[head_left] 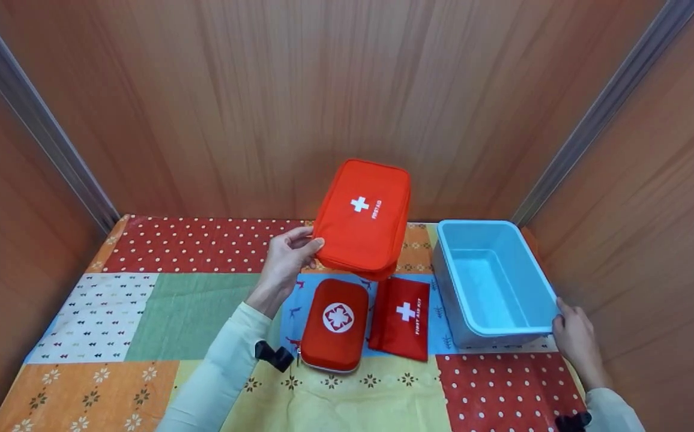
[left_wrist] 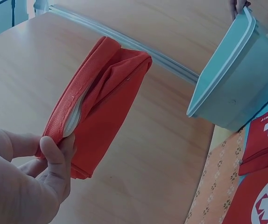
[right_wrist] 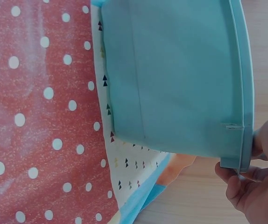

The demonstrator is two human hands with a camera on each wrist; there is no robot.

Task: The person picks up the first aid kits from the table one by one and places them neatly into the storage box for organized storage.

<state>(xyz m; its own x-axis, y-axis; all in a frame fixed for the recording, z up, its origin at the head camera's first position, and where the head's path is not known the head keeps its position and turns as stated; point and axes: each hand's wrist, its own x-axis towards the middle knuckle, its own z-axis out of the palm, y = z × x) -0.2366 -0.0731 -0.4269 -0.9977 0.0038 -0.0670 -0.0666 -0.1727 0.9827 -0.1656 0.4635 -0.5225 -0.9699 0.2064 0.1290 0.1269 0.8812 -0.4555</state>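
Red rectangular fabric pouch (head_left: pixel 362 219) — left hand (head_left: pixel 284 261) is pinching it, right hand (head_left: pixel 579 342) gripping blue rectangular plastic tub (head_left: pixel 488 285) at four o'clock.

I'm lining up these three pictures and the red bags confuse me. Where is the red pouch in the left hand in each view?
Head: the held red pouch is near the middle, its edge pinched by the left hand.
Left wrist: left of center, the held red pouch seen edge-on.
Right wrist: not in it.
Shared landmark: the blue bin, its rim gripped by the right hand.
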